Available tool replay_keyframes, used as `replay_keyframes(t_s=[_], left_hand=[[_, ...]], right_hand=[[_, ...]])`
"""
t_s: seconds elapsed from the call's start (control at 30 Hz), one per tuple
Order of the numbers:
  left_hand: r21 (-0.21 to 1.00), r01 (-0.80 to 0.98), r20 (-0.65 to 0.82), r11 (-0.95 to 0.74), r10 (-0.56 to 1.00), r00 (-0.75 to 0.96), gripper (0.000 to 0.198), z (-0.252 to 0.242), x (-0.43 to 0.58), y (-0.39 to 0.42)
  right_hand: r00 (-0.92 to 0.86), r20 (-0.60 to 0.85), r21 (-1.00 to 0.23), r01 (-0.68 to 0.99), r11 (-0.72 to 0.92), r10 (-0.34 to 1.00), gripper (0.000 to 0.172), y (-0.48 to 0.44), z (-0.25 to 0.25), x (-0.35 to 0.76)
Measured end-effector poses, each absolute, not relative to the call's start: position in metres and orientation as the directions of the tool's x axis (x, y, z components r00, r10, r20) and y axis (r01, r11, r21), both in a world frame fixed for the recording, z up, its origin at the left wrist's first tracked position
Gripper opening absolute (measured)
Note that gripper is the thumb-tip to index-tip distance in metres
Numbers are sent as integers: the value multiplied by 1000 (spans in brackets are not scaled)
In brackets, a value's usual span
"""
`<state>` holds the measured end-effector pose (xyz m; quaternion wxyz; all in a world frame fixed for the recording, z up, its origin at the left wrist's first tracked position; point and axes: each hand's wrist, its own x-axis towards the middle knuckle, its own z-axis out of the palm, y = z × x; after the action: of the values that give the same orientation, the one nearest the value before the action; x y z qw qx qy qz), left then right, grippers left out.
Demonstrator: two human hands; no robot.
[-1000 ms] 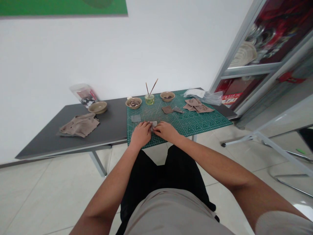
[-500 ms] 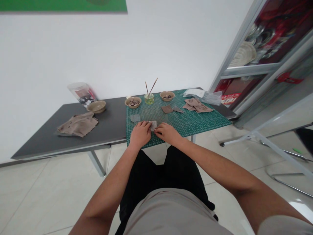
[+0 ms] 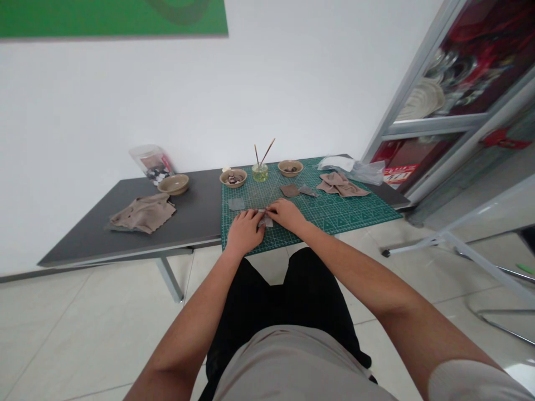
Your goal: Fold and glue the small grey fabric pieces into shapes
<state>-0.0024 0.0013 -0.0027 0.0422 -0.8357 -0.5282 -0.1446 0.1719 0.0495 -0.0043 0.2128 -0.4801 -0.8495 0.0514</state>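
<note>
A small light-grey patterned piece (image 3: 266, 221), thin like cloth or sheet, lies near the front edge of the green cutting mat (image 3: 334, 220). My left hand (image 3: 244, 231) holds it down from the left, fingers and thumb closed at its side. At its upper edge the fingertips of my right hand (image 3: 287, 214) are pinched together; the detail between them is too small to make out. Behind my left hand is a translucent square sheet (image 3: 236, 204). A brown square piece (image 3: 290, 190) and a grey piece (image 3: 308, 191) lie beyond my right hand.
At the back stand a bowl of dark pieces (image 3: 233, 178), a glass jar with two brushes (image 3: 259, 172) and another bowl (image 3: 290, 168). Brown cloths (image 3: 343, 185) and plastic bags (image 3: 368, 171) lie right. Leftward are a bowl (image 3: 173, 184), a cloth (image 3: 144, 214) and a tipped clear tub (image 3: 151, 161).
My right hand has moved from the piece's lower right side to its upper edge. My left hand stays on the piece. The whole view has shifted slightly.
</note>
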Motion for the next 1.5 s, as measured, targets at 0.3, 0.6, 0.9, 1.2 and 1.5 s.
replay_keyframes(t_s=[0.3, 0.6, 0.9, 1.2, 1.5], left_hand=[[65, 916, 335, -396, 873, 354, 35, -5, -1, 3], [69, 924, 309, -376, 889, 339, 39, -7, -2, 6], [72, 918, 307, -390, 884, 352, 39, -8, -3, 7], [91, 925, 300, -368, 896, 327, 39, -6, -2, 7], [100, 927, 281, -361, 904, 321, 40, -4, -3, 7]], right_hand=[[-430, 327, -316, 789, 526, 842, 19, 48, -3, 179], [-441, 309, -299, 796, 526, 843, 19, 50, -1, 175], [-554, 319, -255, 731, 632, 769, 19, 29, -7, 184], [-521, 292, -207, 785, 584, 802, 22, 47, -3, 178], [-580, 316, -259, 709, 656, 751, 20, 32, -8, 185]])
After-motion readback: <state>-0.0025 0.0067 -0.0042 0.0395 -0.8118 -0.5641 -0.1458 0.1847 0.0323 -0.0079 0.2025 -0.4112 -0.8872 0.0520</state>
